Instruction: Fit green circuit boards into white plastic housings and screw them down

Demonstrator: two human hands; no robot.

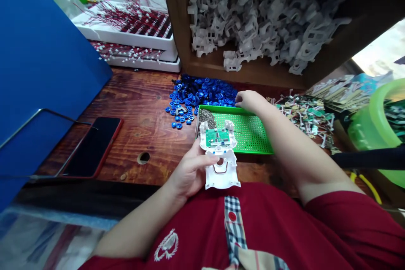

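Note:
In my left hand (190, 171) is a white plastic housing (223, 173), held near my shirt with the thumb across its lower half. A green circuit board (217, 136) sits in the upper part of that housing. My right hand (248, 99) reaches over the far rim of a green perforated tray (249, 135) to the right end of a pile of small blue parts (205, 90). Its fingers are curled downward, and whatever they pinch is hidden. Small metal screws (206, 117) are heaped in the tray's left end, partly behind the housing.
A cardboard box (202, 69) of white plastic parts stands at the back. White trays (126, 33) with red wires are at back left. A phone (91, 147) lies left beside a bent metal rod. Wired boards (308, 114) and a green tub (363, 118) are right.

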